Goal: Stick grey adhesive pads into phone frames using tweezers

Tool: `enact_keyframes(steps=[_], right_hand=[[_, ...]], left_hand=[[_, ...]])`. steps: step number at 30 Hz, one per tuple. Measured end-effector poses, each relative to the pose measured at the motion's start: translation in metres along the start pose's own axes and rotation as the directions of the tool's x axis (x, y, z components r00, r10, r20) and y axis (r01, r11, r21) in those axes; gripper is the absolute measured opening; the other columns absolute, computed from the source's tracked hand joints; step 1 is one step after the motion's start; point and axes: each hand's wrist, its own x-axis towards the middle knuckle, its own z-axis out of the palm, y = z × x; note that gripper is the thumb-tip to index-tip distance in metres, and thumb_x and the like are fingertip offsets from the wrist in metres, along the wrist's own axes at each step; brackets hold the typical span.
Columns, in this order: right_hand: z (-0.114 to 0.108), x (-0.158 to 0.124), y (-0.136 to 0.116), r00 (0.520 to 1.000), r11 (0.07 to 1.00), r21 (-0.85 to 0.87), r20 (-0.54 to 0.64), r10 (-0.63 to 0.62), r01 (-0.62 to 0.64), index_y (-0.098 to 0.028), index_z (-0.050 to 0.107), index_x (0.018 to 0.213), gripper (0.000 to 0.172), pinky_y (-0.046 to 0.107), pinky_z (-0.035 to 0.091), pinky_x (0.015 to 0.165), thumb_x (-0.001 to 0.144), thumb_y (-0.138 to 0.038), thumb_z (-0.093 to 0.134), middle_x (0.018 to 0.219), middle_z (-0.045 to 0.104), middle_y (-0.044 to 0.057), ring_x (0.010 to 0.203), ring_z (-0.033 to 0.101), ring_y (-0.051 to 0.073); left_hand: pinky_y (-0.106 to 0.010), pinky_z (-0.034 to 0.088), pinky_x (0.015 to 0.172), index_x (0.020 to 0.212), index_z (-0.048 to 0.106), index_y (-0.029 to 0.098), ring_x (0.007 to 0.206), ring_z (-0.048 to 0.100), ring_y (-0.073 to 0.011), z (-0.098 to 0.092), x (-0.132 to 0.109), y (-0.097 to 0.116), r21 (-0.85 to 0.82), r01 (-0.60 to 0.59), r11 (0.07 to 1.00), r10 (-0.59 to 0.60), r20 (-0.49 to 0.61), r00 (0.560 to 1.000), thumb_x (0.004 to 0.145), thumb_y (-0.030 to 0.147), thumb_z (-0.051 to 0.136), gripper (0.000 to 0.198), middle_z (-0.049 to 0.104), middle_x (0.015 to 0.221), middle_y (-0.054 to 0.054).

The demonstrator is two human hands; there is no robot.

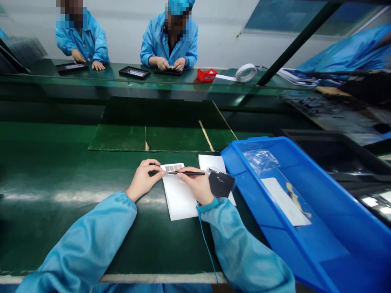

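My right hand [198, 185] is closed round slim black tweezers [194, 173], whose tip points left. Thumb and forefinger of my left hand [146, 178] are pinched close to that tip, at the upper left edge of a white sheet [180, 201]; whatever they hold is too small to make out. Grey rectangular labels [174, 167] sit in a row along the sheet's top, partly covered by my right fingers. Just right of my right hand lies a dark flat piece [221, 184], over more white paper [211, 162]. A blue cord [205, 236] hangs from my right wrist.
A large blue bin [259, 211] with a plastic bag and white card inside stands at the right. Beyond lies a green board [165, 136]. Two co-workers in blue sit opposite, near black trays [134, 73], a red box [207, 75] and a white tape roll [246, 73].
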Motion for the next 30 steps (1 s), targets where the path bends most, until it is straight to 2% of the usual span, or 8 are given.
enact_keyframes(steps=[12,16,19,22,26,30], right_hand=[[0.002,0.000,-0.004,0.999,1.000,-0.009,-0.040,-0.010,0.010,-0.022,0.076,0.077,0.017,0.039,0.057,0.077,0.070,-0.036,0.082,0.081,0.075,0.005,0.079,0.070,0.024],[0.000,0.002,0.001,0.996,0.998,0.059,-0.092,0.009,-0.004,-0.021,0.076,0.078,0.018,0.037,0.055,0.074,0.069,-0.035,0.084,0.079,0.073,0.004,0.074,0.067,0.021],[-0.003,0.005,0.009,0.992,0.992,0.124,-0.122,0.043,-0.028,-0.020,0.075,0.078,0.020,0.032,0.051,0.068,0.069,-0.034,0.085,0.074,0.070,0.002,0.066,0.062,0.017],[-0.005,0.009,0.016,0.988,0.985,0.166,-0.138,0.070,-0.047,-0.019,0.074,0.080,0.023,0.029,0.046,0.062,0.070,-0.036,0.084,0.064,0.065,-0.001,0.059,0.057,0.014],[-0.007,0.013,0.017,0.985,0.964,0.247,-0.118,0.127,-0.095,-0.018,0.071,0.080,0.030,0.028,0.041,0.055,0.067,-0.042,0.084,0.057,0.058,-0.003,0.054,0.051,0.012],[-0.007,0.014,0.011,0.980,0.942,0.310,-0.107,0.166,-0.126,-0.017,0.069,0.078,0.033,0.027,0.039,0.053,0.064,-0.043,0.085,0.057,0.056,-0.004,0.052,0.049,0.012]], left_hand=[[-0.041,0.046,0.098,0.089,0.075,0.024,0.106,0.060,-0.0217,-0.001,0.001,0.005,-0.003,0.006,1.000,-0.006,0.002,1.000,0.085,0.026,0.068,0.008,0.067,0.107,-0.004],[-0.040,0.048,0.098,0.094,0.073,0.023,0.104,0.062,-0.0212,-0.001,0.001,0.004,-0.045,0.014,0.999,-0.017,-0.053,0.998,0.087,0.027,0.065,0.012,0.070,0.105,-0.005],[-0.038,0.048,0.096,0.092,0.071,0.022,0.103,0.062,-0.0205,-0.001,0.000,0.004,-0.016,0.004,1.000,-0.005,-0.071,0.997,0.087,0.025,0.065,0.008,0.069,0.103,-0.004],[-0.038,0.047,0.094,0.091,0.067,0.022,0.102,0.059,-0.0211,-0.001,-0.003,0.006,0.124,-0.031,0.992,0.033,-0.016,0.999,0.084,0.022,0.066,0.008,0.066,0.103,-0.004],[-0.042,0.043,0.093,0.101,0.064,0.022,0.109,0.054,-0.0260,0.001,-0.006,0.008,0.330,-0.109,0.938,0.070,0.128,0.989,0.077,0.033,0.076,0.029,0.062,0.111,-0.005],[-0.042,0.040,0.092,0.106,0.061,0.023,0.112,0.051,-0.0277,0.004,-0.006,0.006,0.410,-0.167,0.897,0.096,0.189,0.977,0.078,0.037,0.076,0.035,0.061,0.112,-0.006]])
